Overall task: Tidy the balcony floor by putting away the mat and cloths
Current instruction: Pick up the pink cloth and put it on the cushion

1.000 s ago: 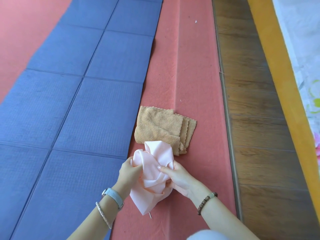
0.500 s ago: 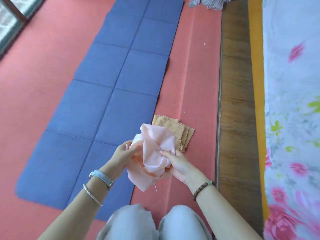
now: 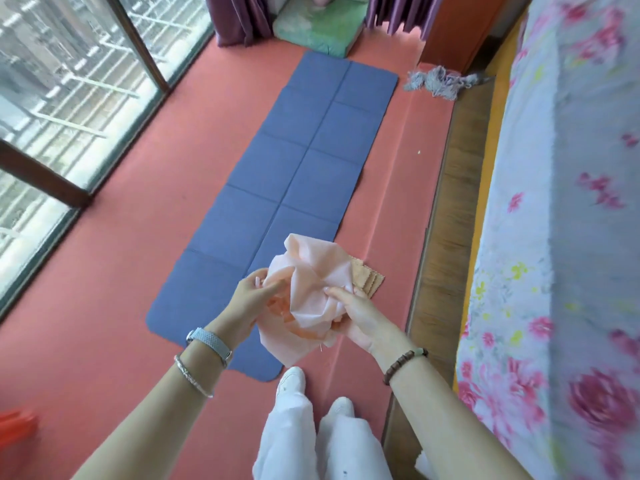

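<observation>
Head view. Pink cloth (image 3: 311, 289): thin, pale, crumpled into a loose bunch w/ many folds; held off the floor betw. both hands, in front of the near right part of the mat (image 3: 294, 188) and covering most of the tan cloths (image 3: 369, 280). Bunch is longer than wide, its long axis running roughly toward/away from the person, one loose corner hanging at the near end. Mat: blue, flat on the red floor (image 3: 121, 271), creased into panels two across; long axis runs straight away from the person, near end beside the white shoes (image 3: 291, 379), far end close to a green cushion (image 3: 318, 29). Tan cloths: a stacked pile on the floor just right of the mat, only the wavy right edges showing. Left hand (image 3: 247, 303): enters from lower left, palm facing the bunch, fingers curled round its left side; watch (image 3: 209, 341) and bangle (image 3: 192, 375) on the wrist. Right hand (image 3: 360, 315): enters from lower right, palm turned up, fingers bent in and pinching a fold on the right side; bead bracelet (image 3: 405, 363) on the wrist. Grey fringed cloth (image 3: 436, 81) lies on the floor past the mat's far right corner
</observation>
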